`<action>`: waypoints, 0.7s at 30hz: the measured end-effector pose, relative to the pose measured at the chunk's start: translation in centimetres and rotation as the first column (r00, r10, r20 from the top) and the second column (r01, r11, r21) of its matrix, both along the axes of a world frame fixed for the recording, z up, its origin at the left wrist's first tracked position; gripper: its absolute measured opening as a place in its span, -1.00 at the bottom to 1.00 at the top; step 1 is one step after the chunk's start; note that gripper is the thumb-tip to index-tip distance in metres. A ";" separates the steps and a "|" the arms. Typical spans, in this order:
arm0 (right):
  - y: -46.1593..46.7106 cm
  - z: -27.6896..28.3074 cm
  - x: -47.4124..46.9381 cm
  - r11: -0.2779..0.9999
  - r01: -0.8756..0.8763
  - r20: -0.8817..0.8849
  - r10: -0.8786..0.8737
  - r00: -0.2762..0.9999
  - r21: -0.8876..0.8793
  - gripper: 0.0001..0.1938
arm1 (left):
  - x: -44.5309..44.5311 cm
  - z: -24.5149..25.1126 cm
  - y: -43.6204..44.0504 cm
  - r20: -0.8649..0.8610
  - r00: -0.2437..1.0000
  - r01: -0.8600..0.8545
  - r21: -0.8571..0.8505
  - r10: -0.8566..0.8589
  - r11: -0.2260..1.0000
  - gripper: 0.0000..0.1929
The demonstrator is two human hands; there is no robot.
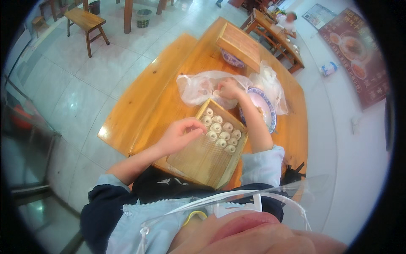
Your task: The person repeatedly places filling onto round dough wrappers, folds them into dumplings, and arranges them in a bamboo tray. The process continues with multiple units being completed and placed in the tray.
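Note:
A wooden tray (193,162) lies before me, with several folded dumplings (223,136) in rows over its far part. Above its left rim, my left hand (185,135) hovers with curled fingers and its thumb near the fingertips; whether anything is between them is hidden. Past the tray's far edge, my right hand (229,88) pinches a pale dough wrapper (216,93) at a clear plastic bag (193,84). Under my right forearm stands a blue-and-white bowl (269,111), partly hidden, with some brownish filling (260,110) inside.
Another wooden tray (239,44) rests tilted on a patterned bowl (233,58) at the table's far end. A second plastic bag (269,77) lies beyond the bowl. A bench (85,20) and a bin (143,18) stand on the floor. A person (286,23) sits at another table.

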State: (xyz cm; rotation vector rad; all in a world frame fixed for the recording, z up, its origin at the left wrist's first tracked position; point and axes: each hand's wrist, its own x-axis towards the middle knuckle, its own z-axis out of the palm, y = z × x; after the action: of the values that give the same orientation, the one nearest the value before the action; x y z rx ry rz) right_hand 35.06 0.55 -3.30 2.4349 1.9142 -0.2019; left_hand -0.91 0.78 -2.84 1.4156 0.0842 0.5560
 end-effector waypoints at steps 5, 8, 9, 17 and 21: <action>1.0 0.8 0.3 0.994 -0.069 -0.004 0.069 0.998 -0.079 -0.86 | 0.4 0.2 0.2 -0.002 1.000 -0.014 0.020 0.014 1.000 -0.83; 1.1 1.2 0.7 0.995 -0.002 -0.080 -0.006 0.997 -0.095 -0.88 | 0.6 0.4 0.5 0.009 1.000 0.019 -0.102 -0.018 0.995 -0.83; 1.0 1.2 0.7 0.993 0.021 -0.101 -0.033 0.994 -0.116 -0.88 | 0.6 0.5 0.6 0.013 1.000 0.025 -0.108 -0.023 0.994 -0.83; 1.0 -1.1 1.6 0.995 0.013 -0.095 -0.022 0.995 -0.094 -0.85 | 0.7 -0.3 0.8 -0.002 0.999 0.048 -0.168 -0.049 0.985 -0.82; -0.1 0.6 1.0 0.999 -0.036 -0.141 0.034 0.989 -0.014 -0.84 | 1.1 -0.6 0.8 0.019 0.999 0.030 -0.170 -0.027 0.985 -0.82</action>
State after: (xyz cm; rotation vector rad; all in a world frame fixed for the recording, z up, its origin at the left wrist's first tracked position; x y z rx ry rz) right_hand 36.04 0.45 -2.66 2.4344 1.9993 -0.3969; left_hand 0.20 1.62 -3.49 1.2444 0.0962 0.5244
